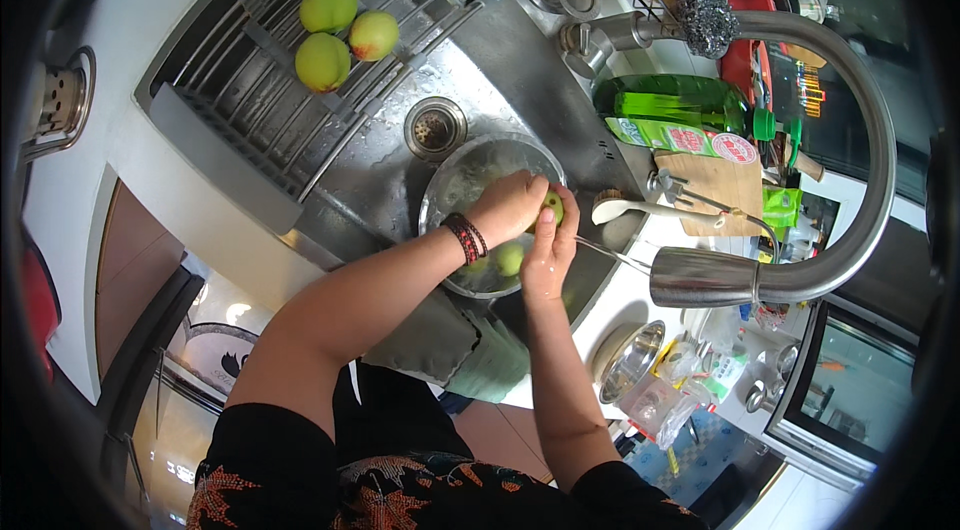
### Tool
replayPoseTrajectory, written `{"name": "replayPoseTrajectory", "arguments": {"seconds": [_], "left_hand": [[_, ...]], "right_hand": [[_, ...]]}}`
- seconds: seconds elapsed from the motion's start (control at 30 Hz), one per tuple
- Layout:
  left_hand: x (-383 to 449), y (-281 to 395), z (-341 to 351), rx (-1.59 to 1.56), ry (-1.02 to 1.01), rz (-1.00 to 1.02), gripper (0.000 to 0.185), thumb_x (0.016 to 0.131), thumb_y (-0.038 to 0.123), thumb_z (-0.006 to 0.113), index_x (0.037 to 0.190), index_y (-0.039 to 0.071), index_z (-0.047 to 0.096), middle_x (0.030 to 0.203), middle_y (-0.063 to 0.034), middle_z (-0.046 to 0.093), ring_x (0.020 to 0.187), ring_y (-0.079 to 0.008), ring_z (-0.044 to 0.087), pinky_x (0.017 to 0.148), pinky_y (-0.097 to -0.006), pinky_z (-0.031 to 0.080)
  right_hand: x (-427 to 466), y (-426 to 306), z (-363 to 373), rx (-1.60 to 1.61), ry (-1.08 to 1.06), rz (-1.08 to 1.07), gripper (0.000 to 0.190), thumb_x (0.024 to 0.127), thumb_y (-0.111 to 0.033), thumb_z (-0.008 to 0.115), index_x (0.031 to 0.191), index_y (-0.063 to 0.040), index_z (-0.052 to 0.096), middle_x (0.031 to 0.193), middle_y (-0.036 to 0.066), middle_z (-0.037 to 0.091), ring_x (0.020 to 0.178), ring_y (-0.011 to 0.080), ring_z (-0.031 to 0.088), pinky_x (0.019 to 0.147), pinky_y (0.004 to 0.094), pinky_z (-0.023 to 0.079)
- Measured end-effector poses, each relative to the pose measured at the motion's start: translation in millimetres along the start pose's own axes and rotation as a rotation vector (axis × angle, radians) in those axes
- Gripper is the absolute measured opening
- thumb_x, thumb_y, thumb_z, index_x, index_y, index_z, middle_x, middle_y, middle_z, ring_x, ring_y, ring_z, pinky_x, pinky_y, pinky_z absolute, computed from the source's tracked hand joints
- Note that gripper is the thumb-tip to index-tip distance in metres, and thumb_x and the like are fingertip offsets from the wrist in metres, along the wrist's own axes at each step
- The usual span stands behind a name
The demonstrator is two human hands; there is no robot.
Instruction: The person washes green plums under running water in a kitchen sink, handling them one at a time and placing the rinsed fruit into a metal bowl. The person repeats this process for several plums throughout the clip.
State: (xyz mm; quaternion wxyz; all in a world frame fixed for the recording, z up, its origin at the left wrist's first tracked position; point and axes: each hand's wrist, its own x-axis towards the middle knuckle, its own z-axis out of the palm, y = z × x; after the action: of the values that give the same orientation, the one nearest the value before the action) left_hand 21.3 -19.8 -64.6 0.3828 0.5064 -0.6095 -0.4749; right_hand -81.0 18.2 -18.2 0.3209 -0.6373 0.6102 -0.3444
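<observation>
My left hand [511, 206], with a beaded bracelet [466, 237] at the wrist, grips a green peach [553, 209]. My right hand [550, 248] holds the same fruit from the other side; much of it is hidden by fingers. Both hands are over a metal bowl [430, 218] of water standing in the steel sink. More green fruit [510, 258] lies in that water, partly covered by my left arm. A thin stream of water [611, 252] runs from the faucet head [701, 277] towards my right hand.
Three green peaches with red blush [328, 7] rest on a wire rack [247, 91] across the sink. Beside the bowl is the drain [436, 129]. A green detergent bottle [671, 106], a wooden board [739, 188] and a white spoon [652, 209] line the faucet side. A steel basin [634, 361] stands at right.
</observation>
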Motion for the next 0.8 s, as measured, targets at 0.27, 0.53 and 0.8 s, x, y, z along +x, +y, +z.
{"name": "replayPoseTrajectory", "arguments": {"seconds": [0.27, 0.53, 0.8], "left_hand": [[-14.7, 33.5, -11.4, -0.116, -0.039, -0.251, 0.057, 0.091, 0.047, 0.039, 0.092, -0.009, 0.050, 0.080, -0.0319, 0.060, 0.078, -0.0456, 0.059, 0.071, -0.0481, 0.048], [-3.2, -10.3, 17.9, -0.166, 0.255, 0.077, 0.038, 0.094, 0.040, 0.036, 0.095, 0.005, 0.052, 0.071, -0.0173, 0.057, 0.056, -0.0320, 0.058, 0.050, -0.0400, 0.046], [-12.4, 28.6, -11.0, -1.075, -0.371, -0.769, 0.042, 0.088, 0.053, 0.027, 0.087, 0.017, 0.049, 0.060, 0.0032, 0.042, 0.041, -0.0047, 0.028, 0.036, -0.0206, 0.017]], "right_hand": [[15.3, 7.6, 17.2, 0.390, 0.315, 0.424, 0.029, 0.093, -0.021, 0.043, 0.104, 0.001, 0.056, 0.092, 0.010, 0.060, 0.086, 0.0204, 0.056, 0.080, 0.0312, 0.045], [16.7, -32.4, 28.1, 0.149, 0.340, 0.279, 0.032, 0.090, -0.024, 0.047, 0.103, 0.002, 0.059, 0.102, 0.016, 0.061, 0.092, 0.0251, 0.058, 0.084, 0.0350, 0.045], [26.6, -7.3, -26.9, -0.242, -0.116, -0.634, 0.037, 0.078, -0.021, 0.066, 0.108, 0.001, 0.058, 0.107, 0.020, 0.060, 0.098, 0.0316, 0.058, 0.088, 0.0389, 0.045]]}}
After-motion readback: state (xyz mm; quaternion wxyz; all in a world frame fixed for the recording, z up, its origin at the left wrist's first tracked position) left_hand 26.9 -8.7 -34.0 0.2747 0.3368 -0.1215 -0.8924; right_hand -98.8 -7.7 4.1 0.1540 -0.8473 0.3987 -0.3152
